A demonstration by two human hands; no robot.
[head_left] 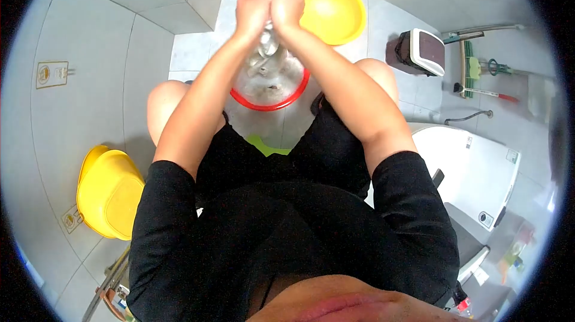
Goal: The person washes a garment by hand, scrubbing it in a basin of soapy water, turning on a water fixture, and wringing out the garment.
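Note:
Both my hands are closed close together at the top of the head view, over a red-rimmed basin [269, 107]. My left hand [254, 9] grips part of a wet white cloth [267, 45]. Right beside it, my right hand [287, 7] is closed on the same cloth. White bits show above the knuckles of each hand, and the rest of the cloth hangs down into the basin. Grey, cloudy water or suds seem to fill the basin. A round yellow basin [335, 13] stands just right of my right hand.
My knees flank the red-rimmed basin. A white-lidded trash bin [426, 52] stands at the right, near brushes [470, 67] on the wall. A white toilet [467, 166] is at my right, and yellow tubs [111, 190] hang on the left wall.

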